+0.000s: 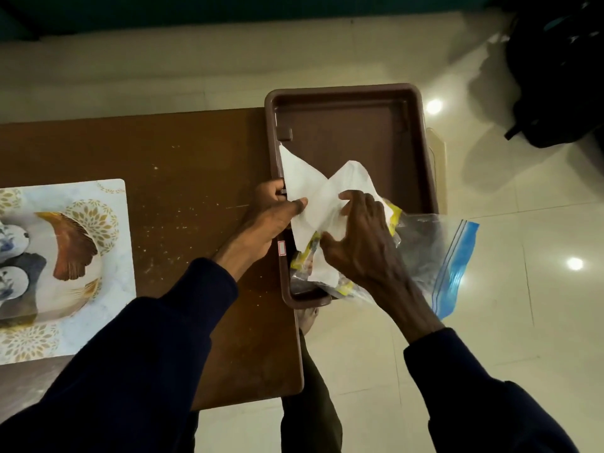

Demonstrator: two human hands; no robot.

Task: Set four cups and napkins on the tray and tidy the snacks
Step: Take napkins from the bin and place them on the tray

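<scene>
A: What's happening lowest in the frame?

B: Dark sleeves are reaching up. The right hand (361,237), fingers spread, is pressing the napkin (322,197) flat at centre; the left hand (277,212) is pinching its left edge, probably to keep it straight.

A: And under the napkin?

B: A clear bag (434,253) with yellow snacks (302,259) is lying at the tray's (343,93) near end, spilling right.

A: Cups?

B: Two cups (9,256) are waiting at the far left, on a mat (111,223), well apart from the tray.
</scene>
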